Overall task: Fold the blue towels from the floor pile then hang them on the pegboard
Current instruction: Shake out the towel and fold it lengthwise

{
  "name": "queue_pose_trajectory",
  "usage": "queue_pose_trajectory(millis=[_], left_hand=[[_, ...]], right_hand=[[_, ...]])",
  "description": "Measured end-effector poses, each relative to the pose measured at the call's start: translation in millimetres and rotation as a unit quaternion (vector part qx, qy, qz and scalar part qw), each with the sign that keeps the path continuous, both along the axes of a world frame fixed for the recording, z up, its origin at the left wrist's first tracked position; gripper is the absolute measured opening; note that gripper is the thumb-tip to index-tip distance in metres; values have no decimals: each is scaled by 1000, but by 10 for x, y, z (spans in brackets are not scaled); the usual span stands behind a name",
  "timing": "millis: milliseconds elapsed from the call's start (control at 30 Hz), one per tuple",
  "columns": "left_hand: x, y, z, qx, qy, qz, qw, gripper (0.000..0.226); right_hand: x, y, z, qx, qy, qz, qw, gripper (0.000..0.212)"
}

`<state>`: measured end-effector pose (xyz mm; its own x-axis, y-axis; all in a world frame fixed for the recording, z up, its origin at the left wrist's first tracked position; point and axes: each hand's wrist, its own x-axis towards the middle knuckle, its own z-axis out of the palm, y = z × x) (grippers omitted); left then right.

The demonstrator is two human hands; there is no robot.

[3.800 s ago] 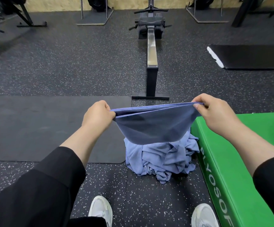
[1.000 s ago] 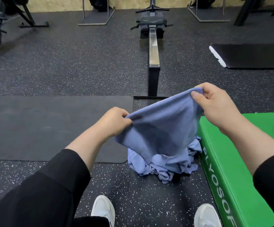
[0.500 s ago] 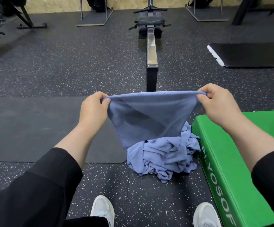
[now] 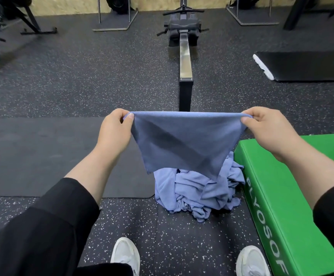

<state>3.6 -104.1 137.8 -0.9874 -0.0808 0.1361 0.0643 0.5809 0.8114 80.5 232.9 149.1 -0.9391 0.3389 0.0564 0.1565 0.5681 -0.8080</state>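
A blue towel [image 4: 184, 142] hangs stretched flat in the air in front of me, its top edge level. My left hand [image 4: 115, 130] pinches its top left corner between thumb and fingers. The top right corner is pinched by my right hand [image 4: 267, 128]. Below the hanging towel, a crumpled pile of blue towels [image 4: 198, 193] lies on the speckled black floor, partly hidden by the held towel. No pegboard is in view.
A green foam box [image 4: 293, 196] stands right of the pile, touching it. A black mat [image 4: 42, 156] lies to the left. A rowing machine [image 4: 185, 56] runs away straight ahead. Another black mat [image 4: 311, 65] lies far right. My white shoes [image 4: 125, 255] show at the bottom.
A second ago the towel was tilted, with my left hand low and close to the right. My hands have since drawn apart and levelled, pulling the top edge straight and taut.
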Motion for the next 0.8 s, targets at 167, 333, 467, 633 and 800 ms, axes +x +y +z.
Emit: queue_pose_trajectory(millis=[167, 333, 467, 633, 800], left_hand=[[71, 181, -28, 124, -85, 19, 989, 22], [176, 467, -51, 296, -169, 58, 938, 18], [247, 669, -43, 286, -165, 44, 943, 21], [364, 889, -17, 170, -60, -24, 983, 17], [393, 992, -41, 109, -3, -62, 992, 15]], right_hand=[[25, -136, 2, -140, -34, 5, 989, 17], [11, -312, 38, -234, -75, 11, 969, 18], [-36, -446, -35, -266, -91, 19, 959, 27], [-86, -690, -84, -293, -103, 51, 949, 11], [-169, -848, -125, -293, -96, 77, 948, 28]])
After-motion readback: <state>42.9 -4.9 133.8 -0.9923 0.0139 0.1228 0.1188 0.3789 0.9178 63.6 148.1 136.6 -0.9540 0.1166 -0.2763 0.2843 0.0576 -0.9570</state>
